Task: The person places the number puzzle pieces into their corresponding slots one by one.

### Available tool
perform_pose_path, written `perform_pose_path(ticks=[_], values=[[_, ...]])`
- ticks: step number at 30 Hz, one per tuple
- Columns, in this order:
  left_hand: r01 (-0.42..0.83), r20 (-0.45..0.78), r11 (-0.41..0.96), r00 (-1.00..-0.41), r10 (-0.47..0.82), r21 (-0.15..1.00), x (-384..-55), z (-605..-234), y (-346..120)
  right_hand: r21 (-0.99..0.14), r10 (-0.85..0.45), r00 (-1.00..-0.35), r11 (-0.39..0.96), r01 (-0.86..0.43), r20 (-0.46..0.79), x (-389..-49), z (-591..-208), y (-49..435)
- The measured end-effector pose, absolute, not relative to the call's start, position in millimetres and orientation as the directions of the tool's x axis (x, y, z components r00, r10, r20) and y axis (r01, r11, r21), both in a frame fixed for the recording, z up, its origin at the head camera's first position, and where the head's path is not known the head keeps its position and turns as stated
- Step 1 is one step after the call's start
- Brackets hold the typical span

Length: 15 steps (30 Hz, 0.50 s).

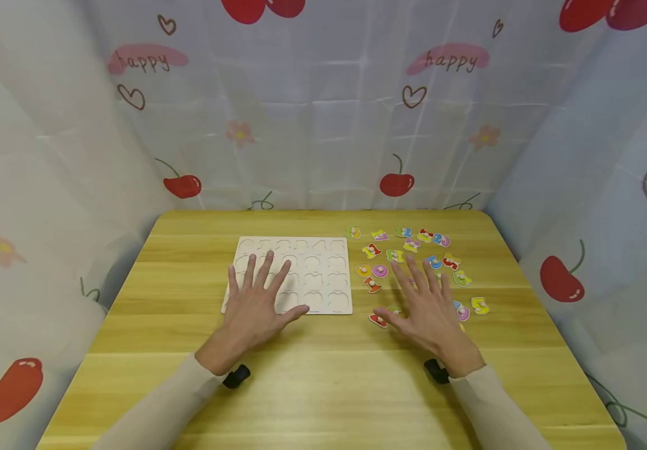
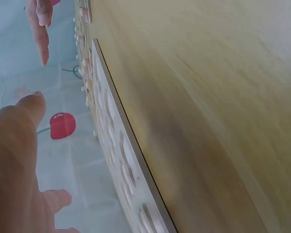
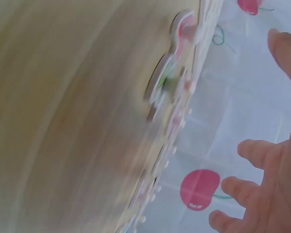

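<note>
My left hand point(image 1: 255, 307), fingers spread, hovers above the near part of a pale wooden puzzle board point(image 1: 331, 272) with rows of cut-out recesses. In the left wrist view a gap shows between that hand point(image 2: 14, 150) and the board point(image 2: 131, 170). My right hand point(image 1: 429, 312) is spread over a scatter of colourful knobbed puzzle pieces, among them a red piece point(image 1: 377, 320) by the thumb and a yellow one point(image 1: 480, 305) to its right. Apart from the pieces, that hand point(image 3: 276, 160) holds nothing. Some pieces are hidden beneath it.
More knobbed pieces, such as a purple ring point(image 1: 380, 271) and a red-and-yellow one point(image 1: 371, 251), lie right of the board on the wooden table point(image 1: 323, 387). Curtains with cherry prints point(image 1: 312, 125) stand behind and on both sides.
</note>
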State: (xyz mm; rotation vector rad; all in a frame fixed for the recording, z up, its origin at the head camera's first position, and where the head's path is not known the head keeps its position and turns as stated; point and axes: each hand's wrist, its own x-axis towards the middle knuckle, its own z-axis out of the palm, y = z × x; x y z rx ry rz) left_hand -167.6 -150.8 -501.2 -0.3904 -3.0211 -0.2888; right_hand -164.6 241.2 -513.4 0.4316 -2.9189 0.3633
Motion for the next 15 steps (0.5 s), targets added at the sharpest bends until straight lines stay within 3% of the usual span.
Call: perform_pose_path(ticks=[6,15], values=[[0.232,0.077,0.949,-0.972,0.221,0.214,-169,-508,-166,-0.220,-0.318,-0.932,0.910,-0.352,0.177,-163,-509,221],[0.163,0.023,0.950,-0.986,0.162,0.268,-166,-516,-199,-0.197,-0.488,-0.855,0.833,-0.516,0.174,-158,-511,188]])
